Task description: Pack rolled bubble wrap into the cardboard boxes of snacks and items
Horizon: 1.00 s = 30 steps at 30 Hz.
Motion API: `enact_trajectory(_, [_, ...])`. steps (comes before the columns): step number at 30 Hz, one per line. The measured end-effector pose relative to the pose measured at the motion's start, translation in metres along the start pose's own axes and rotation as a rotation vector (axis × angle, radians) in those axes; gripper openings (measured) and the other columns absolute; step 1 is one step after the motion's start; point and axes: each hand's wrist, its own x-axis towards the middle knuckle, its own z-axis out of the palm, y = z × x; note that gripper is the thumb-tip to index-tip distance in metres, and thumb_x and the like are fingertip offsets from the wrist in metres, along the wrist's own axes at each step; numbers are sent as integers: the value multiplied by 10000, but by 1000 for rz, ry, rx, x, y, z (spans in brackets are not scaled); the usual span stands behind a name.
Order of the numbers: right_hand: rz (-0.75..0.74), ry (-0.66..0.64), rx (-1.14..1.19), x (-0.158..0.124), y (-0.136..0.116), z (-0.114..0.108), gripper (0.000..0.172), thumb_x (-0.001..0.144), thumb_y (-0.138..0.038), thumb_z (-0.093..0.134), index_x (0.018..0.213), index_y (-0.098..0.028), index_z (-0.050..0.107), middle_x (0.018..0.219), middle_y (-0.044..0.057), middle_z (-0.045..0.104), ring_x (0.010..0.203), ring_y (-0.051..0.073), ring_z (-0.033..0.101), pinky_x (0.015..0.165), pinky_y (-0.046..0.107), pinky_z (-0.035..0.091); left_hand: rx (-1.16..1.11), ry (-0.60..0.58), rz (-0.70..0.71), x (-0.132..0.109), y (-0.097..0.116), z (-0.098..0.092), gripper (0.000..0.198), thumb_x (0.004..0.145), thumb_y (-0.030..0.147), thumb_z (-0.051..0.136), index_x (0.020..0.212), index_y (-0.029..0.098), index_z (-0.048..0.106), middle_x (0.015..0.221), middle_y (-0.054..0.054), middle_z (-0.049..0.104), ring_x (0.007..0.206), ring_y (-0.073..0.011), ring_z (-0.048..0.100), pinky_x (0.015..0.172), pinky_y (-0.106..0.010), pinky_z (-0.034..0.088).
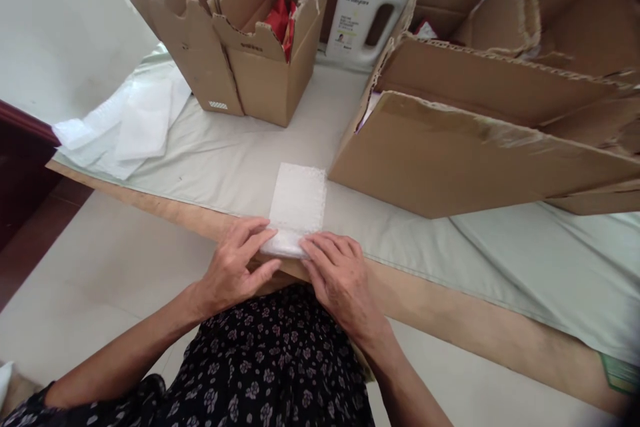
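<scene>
A white rectangular pad (297,203) lies on the pale green cloth (235,160) at the near edge of the table. My left hand (235,263) rests on its near left corner, fingers stretched over the folded end. My right hand (337,273) presses the near right corner with flat, extended fingers. Both hands touch the pad's near end, which looks rolled or folded up.
A pile of white sheets (125,123) lies at the table's left end. Open cardboard boxes (260,40) stand at the back, one with red packets (280,20). A large torn cardboard box (475,133) fills the right. A white bottle with a green cap (367,7) stands behind.
</scene>
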Motion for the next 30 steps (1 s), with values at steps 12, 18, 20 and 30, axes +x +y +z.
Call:
enact_trajectory(12, [14,39,-97,-2,-6,-1,258,1017,-253,587,1253,-168,646,1295,152,695,1157,302,628,950,463,487,87,24,-48,22,-7,7,215,980,229,637,1165,141,701,1041,-128,733,976,-265,667,885,-434,569])
enact_trajectory(18, [76,80,13,9,4,9,240,1026,-169,563,1250,-168,647,1160,105,761,1033,252,687,906,420,516,-197,189,-392,-2,7,1,292,960,276,677,1234,174,690,1111,-102,730,1036,-229,692,961,-391,562])
enact_trajectory(20, [179,145,140,9,3,8,238,1028,-221,590,1253,-175,656,1092,87,774,962,232,697,889,398,538,-497,168,-656,-12,18,-3,325,957,313,693,1257,187,680,1127,-92,747,1034,-217,711,958,-375,570])
enact_trajectory(30, [322,155,414,-16,-27,-2,196,1021,-309,593,1163,-242,710,1134,65,744,1059,232,687,949,407,534,-1527,40,-968,10,53,16,415,780,322,881,1146,185,738,1070,-71,792,1028,-228,741,941,-328,564])
